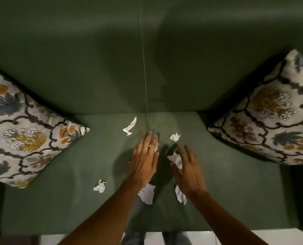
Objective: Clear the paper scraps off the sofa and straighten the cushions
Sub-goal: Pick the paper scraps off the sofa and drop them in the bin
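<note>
Several white crumpled paper scraps lie on the green sofa seat (235,191). My left hand (144,161) hovers palm down, fingers spread, over one scrap (155,145) that shows by its fingertips. My right hand (188,172) is spread open over another scrap (176,159), its thumb and fingers around it without closing. More scraps sit at the back by the seam (130,127), to the right of it (175,137), at the front left (99,186), and under my wrists (147,193) (180,195). A floral cushion (23,131) lies tilted at the left, another floral cushion (271,117) leans at the right.
The sofa's green backrest (94,59) fills the upper view, with a seam (144,76) running down the middle. A pale floor (279,237) shows below the seat's front edge, and my legs (134,238) stand against it.
</note>
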